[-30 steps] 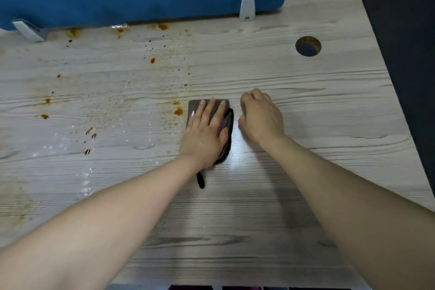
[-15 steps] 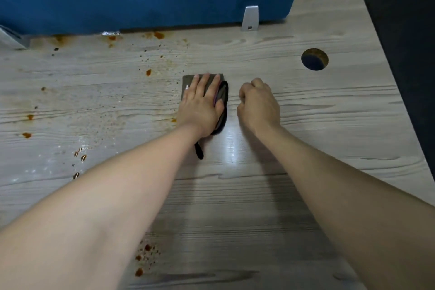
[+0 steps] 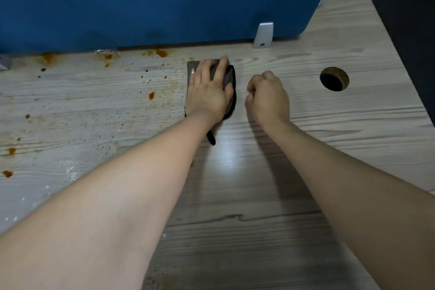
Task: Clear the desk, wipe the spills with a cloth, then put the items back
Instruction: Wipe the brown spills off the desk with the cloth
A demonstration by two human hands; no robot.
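Observation:
My left hand (image 3: 209, 92) lies flat on a folded dark grey cloth (image 3: 230, 77), pressing it onto the light wooden desk (image 3: 353, 139) close to the blue partition. A short dark loop of the cloth (image 3: 211, 138) trails out below my wrist. My right hand (image 3: 268, 99) rests beside it as a loose fist, holding nothing, a little apart from the cloth. Orange-brown spill spots (image 3: 151, 95) and fine specks cover the desk left of the cloth, with larger stains (image 3: 161, 53) along the partition's foot.
A blue fabric partition (image 3: 153, 2) stands along the back edge, held by a metal bracket (image 3: 263, 35). A round cable hole (image 3: 334, 79) is to the right of my right hand. The desk's right edge runs diagonally against a dark floor (image 3: 404, 19).
My left hand has pushed the cloth away from me toward the partition, over the spots that lay ahead of it. My right fist moved forward alongside.

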